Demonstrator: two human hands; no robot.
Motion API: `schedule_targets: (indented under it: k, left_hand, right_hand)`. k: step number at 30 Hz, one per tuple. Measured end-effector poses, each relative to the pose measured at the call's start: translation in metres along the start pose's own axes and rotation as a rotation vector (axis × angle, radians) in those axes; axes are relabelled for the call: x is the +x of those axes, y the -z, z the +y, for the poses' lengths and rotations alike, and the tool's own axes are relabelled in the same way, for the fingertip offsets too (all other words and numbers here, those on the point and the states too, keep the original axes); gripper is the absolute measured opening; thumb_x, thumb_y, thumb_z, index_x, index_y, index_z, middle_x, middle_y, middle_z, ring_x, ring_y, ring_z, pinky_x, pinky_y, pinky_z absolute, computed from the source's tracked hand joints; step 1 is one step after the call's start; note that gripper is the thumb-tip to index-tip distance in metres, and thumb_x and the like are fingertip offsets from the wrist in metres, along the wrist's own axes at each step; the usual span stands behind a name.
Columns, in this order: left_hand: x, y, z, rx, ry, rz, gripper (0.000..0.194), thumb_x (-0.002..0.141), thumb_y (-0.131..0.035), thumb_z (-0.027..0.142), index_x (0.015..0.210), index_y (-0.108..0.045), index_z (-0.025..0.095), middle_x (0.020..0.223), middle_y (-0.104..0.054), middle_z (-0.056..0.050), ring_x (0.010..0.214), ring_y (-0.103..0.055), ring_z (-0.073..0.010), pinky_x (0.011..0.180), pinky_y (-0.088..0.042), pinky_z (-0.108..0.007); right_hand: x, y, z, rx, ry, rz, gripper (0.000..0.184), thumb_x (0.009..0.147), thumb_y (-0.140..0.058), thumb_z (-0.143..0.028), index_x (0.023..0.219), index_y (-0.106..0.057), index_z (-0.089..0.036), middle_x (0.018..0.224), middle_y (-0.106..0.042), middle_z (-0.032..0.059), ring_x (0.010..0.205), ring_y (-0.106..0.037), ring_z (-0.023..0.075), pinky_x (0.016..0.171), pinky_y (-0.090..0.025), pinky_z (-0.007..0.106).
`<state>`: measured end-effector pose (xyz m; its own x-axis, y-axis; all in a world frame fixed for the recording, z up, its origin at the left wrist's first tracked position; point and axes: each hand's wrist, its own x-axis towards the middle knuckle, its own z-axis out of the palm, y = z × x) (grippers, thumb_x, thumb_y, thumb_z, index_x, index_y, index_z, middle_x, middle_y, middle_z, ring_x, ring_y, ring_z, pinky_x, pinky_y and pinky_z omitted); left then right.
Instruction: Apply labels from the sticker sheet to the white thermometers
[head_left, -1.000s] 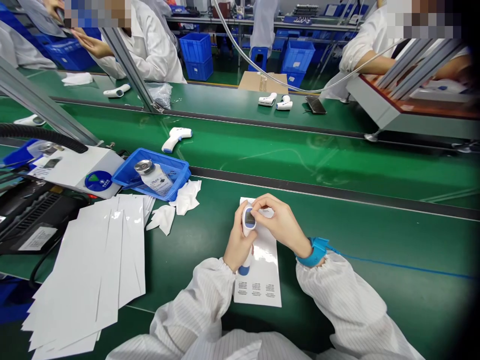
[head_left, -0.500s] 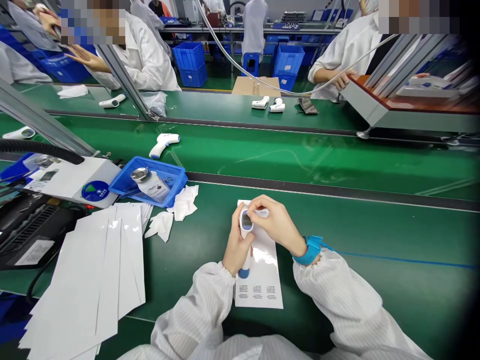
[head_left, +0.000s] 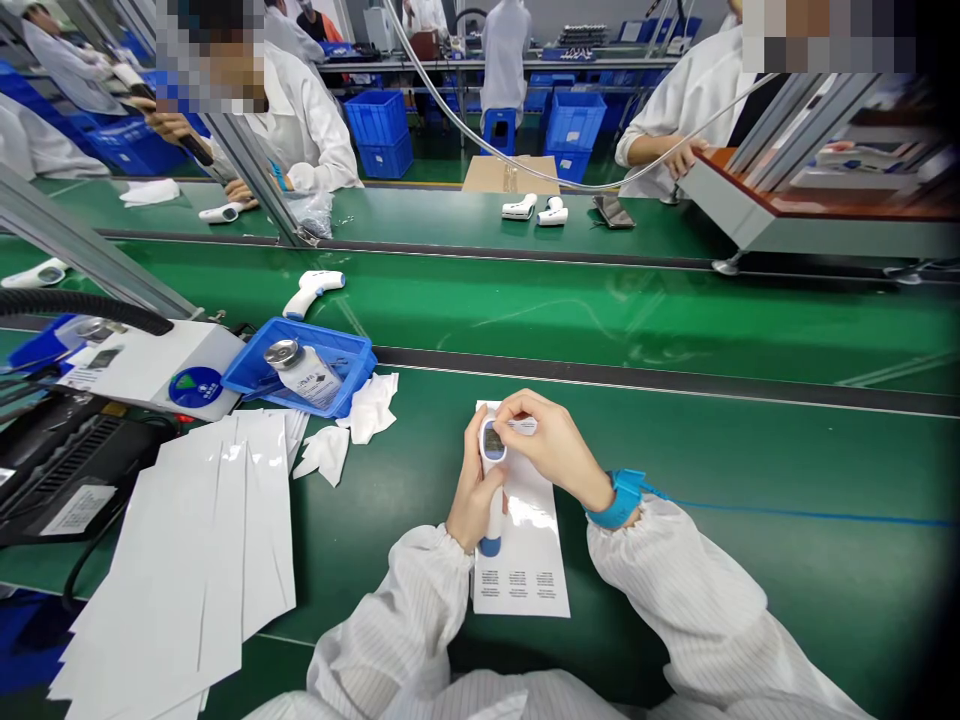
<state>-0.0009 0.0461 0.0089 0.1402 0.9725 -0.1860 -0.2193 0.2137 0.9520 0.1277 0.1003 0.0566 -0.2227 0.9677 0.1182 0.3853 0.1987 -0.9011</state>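
My left hand [head_left: 474, 482] wraps around the handle of a white infrared thermometer [head_left: 493, 490], whose blue base sticks out below my fist. The thermometer's grey display [head_left: 493, 440] faces up. The fingertips of my right hand [head_left: 547, 442] pinch the thermometer's top end, just beside the display. Both hands are directly above a white printed instruction sheet [head_left: 521, 560], which lies flat on the green belt. A blue wrist strap [head_left: 624, 500] circles my right wrist, and its blue cord runs off to the right.
To the left are a blue tray [head_left: 300, 368] holding a metal-capped bottle [head_left: 304, 373], white wipes [head_left: 367, 408], a stack of white sheets [head_left: 210, 540] and a white machine [head_left: 150, 365]. Another thermometer [head_left: 313, 292] lies on the belt beyond. Co-workers sit across.
The thermometer on the far belt has moved left. A co-worker's hands at upper left have shifted, one now beside a thermometer. My hands stay on the thermometer.
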Motion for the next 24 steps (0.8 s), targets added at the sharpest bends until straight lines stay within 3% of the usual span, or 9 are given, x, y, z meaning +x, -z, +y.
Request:
schedule_targets:
  k: [3,7,20,24]
  left_hand:
    - [-0.001,-0.001,0.002,-0.078,0.047,-0.028,0.066,0.092,-0.046,0.032,0.152,-0.017,0.033,0.1,-0.061,-0.004,0.042,-0.042,-0.0055,0.04,-0.041,-0.022]
    - [0.001,-0.003,0.0,-0.07,0.073,0.01,0.064,0.093,-0.042,0.031,0.153,-0.017,0.031,0.067,-0.049,0.004,0.038,-0.036,-0.0076,0.038,-0.039,-0.021]
    - [0.002,-0.002,-0.003,-0.061,0.093,0.017,0.066,0.093,-0.044,0.035,0.153,-0.016,0.033,0.068,-0.048,0.003,0.04,-0.035,-0.0087,0.038,-0.037,-0.022]
    - [0.001,-0.001,-0.005,-0.037,0.092,0.015,0.065,0.093,-0.041,0.036,0.153,-0.015,0.035,0.085,-0.057,-0.002,0.046,-0.044,-0.0106,0.042,-0.04,-0.024]
  right_hand:
    - [0.0,0.0,0.0,-0.009,0.005,-0.001,0.008,0.08,-0.059,-0.02,0.073,-0.061,-0.022,0.088,-0.066,0.0015,0.082,-0.063,0.0183,0.079,-0.047,0.033]
    - [0.0,0.0,0.0,-0.005,0.011,-0.004,0.008,0.08,-0.059,-0.02,0.073,-0.061,-0.022,0.087,-0.066,0.0015,0.082,-0.063,0.0181,0.079,-0.047,0.033]
    - [0.001,-0.003,0.007,0.0,0.033,0.005,0.008,0.081,-0.06,-0.02,0.074,-0.061,-0.022,0.088,-0.066,0.0014,0.083,-0.062,0.0179,0.079,-0.047,0.033]
    - [0.003,-0.006,0.015,0.029,0.005,-0.005,0.005,0.084,-0.059,-0.026,0.081,-0.061,-0.022,0.09,-0.066,0.0021,0.085,-0.061,0.0183,0.082,-0.047,0.035]
